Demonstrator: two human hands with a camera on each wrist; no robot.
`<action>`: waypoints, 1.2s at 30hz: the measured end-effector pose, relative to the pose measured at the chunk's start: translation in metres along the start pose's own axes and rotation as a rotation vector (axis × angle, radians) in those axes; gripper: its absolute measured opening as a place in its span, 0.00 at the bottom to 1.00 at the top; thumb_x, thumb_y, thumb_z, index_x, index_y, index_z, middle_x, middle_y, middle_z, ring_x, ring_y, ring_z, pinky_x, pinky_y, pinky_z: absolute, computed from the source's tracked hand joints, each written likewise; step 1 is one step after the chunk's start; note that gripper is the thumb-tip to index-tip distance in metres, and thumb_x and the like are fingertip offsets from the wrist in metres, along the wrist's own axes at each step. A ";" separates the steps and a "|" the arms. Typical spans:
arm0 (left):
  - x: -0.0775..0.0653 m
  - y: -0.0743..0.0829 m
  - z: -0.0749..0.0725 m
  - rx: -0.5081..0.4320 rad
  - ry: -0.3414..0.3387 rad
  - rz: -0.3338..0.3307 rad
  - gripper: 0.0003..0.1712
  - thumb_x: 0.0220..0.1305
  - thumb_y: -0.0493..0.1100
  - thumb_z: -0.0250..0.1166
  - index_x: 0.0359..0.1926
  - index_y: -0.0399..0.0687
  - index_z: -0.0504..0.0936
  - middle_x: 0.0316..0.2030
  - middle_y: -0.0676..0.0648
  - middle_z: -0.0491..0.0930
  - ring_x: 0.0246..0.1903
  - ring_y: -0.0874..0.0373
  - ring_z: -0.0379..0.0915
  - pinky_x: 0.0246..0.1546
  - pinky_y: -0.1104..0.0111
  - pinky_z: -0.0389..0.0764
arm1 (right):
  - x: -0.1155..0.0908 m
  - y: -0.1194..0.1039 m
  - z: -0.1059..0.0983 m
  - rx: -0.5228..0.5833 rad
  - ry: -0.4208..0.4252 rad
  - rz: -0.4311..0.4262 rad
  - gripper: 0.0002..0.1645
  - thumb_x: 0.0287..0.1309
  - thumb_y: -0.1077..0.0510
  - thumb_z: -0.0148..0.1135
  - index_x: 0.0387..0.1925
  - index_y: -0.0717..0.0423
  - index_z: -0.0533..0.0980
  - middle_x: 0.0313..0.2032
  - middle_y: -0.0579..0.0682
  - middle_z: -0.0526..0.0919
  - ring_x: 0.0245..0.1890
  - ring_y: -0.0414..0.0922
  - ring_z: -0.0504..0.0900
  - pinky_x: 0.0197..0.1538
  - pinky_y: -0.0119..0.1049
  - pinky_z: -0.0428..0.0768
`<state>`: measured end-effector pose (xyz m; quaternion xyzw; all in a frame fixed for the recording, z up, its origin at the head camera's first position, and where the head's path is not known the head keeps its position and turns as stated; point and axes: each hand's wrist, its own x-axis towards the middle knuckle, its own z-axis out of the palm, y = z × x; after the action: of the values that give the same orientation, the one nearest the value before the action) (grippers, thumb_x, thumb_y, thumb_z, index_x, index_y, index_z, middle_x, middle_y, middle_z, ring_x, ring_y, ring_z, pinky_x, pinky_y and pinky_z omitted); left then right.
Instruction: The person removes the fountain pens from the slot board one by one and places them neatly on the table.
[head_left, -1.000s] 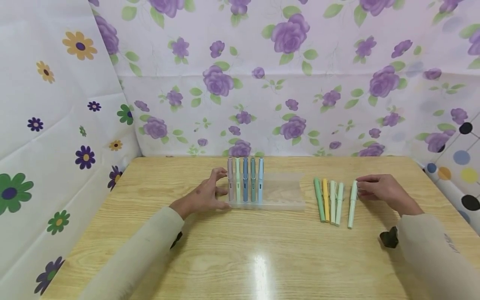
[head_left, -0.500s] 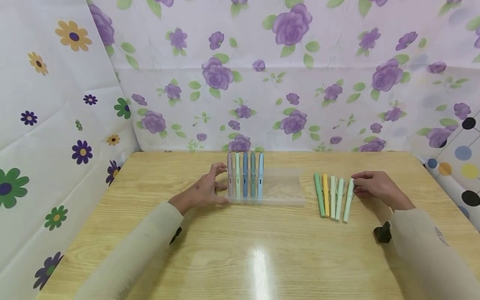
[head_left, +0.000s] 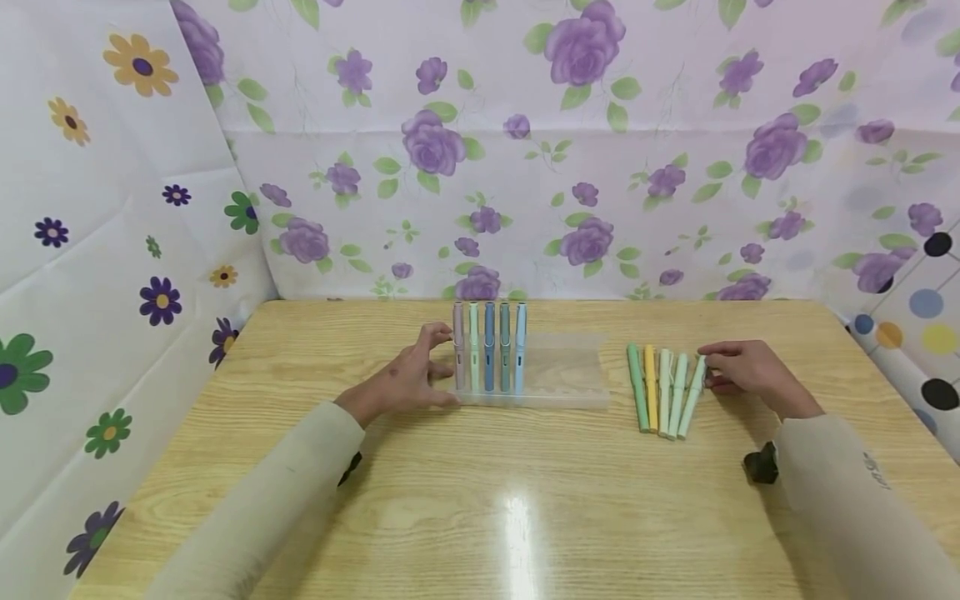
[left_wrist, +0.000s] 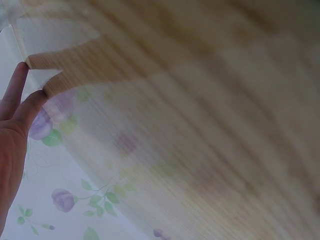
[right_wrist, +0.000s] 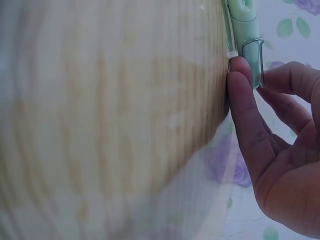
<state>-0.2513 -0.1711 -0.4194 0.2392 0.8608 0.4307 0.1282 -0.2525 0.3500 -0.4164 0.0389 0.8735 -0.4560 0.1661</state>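
A clear plastic pen rack (head_left: 566, 400) stands on the table with several capped pens upright in its left half: mauve, pale green, dark blue, teal and a light blue pen (head_left: 521, 350). My left hand (head_left: 405, 379) holds the rack's left end, thumb at the front corner and forefinger near the back. Right of the rack lie a green pen (head_left: 638, 387), a yellow pen (head_left: 652, 387) and several pale green ones. My right hand (head_left: 750, 375) pinches the top of the rightmost pale green pen (head_left: 692, 400); its wire clip shows between the fingers in the right wrist view.
The wood table (head_left: 450, 483) runs back to a curtain with purple flowers (head_left: 435, 142). Another flowered cloth (head_left: 90, 275) hangs at the left, and a dotted one (head_left: 926, 308) at the right.
My right hand has brought the rightmost pale green pen left, up beside the other loose pens, and it now leans more. The left hand stays at the rack. The head view has tilted slightly.
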 end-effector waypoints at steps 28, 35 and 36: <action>0.000 0.000 0.000 -0.022 -0.005 -0.004 0.54 0.54 0.36 0.78 0.68 0.55 0.47 0.75 0.37 0.49 0.58 0.44 0.76 0.56 0.50 0.77 | -0.002 0.001 0.001 0.040 -0.021 0.025 0.35 0.74 0.55 0.55 0.67 0.78 0.59 0.43 0.57 0.83 0.35 0.40 0.85 0.42 0.38 0.85; 0.000 0.000 0.001 -0.009 0.006 -0.002 0.54 0.54 0.36 0.78 0.68 0.55 0.47 0.75 0.37 0.50 0.57 0.44 0.77 0.54 0.51 0.78 | -0.001 -0.001 0.002 0.073 -0.026 0.045 0.34 0.74 0.57 0.55 0.67 0.79 0.58 0.38 0.53 0.83 0.34 0.41 0.86 0.41 0.38 0.85; 0.000 0.000 0.001 -0.010 0.005 -0.002 0.54 0.53 0.36 0.78 0.68 0.54 0.47 0.75 0.37 0.50 0.57 0.44 0.77 0.54 0.51 0.78 | -0.001 -0.001 0.001 0.075 -0.029 0.044 0.34 0.74 0.57 0.55 0.67 0.80 0.58 0.38 0.53 0.83 0.34 0.41 0.86 0.41 0.38 0.85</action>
<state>-0.2511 -0.1705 -0.4201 0.2366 0.8592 0.4355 0.1275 -0.2513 0.3482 -0.4158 0.0578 0.8521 -0.4852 0.1873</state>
